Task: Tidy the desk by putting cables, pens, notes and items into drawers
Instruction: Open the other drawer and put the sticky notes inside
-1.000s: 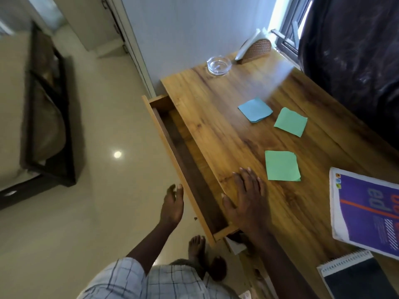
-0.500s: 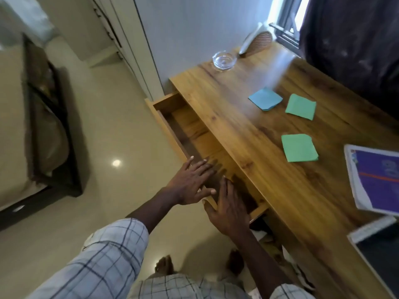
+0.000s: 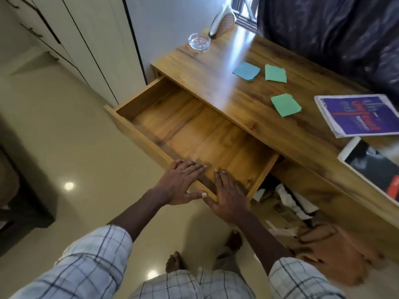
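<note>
The wooden desk's drawer [image 3: 138, 134] stands pulled far out, and its floor is bare. My left hand [image 3: 181, 183] and my right hand [image 3: 228, 196] lie side by side over the near end of the drawer's front panel, fingers straight and reaching inside, thumbs on the outside. On the desk [image 3: 216, 80] lie a blue sticky note [image 3: 246, 71], a green note [image 3: 275, 73] beside it and another green note [image 3: 285, 104] nearer. A purple book [image 3: 358, 116] and a dark notebook [image 3: 371, 169] lie at the right.
A glass ashtray [image 3: 199, 42] and a woven-backed brush [image 3: 222, 23] stand at the desk's far corner. White wardrobe doors [image 3: 64, 39] line the left. Papers [image 3: 291, 203] and a brown cloth [image 3: 336, 251] sit under the desk. My bare feet stand below.
The drawer has come much further out. My right hand left the desk top and my left hand rose from beside it; both now rest on the drawer's front panel.
</note>
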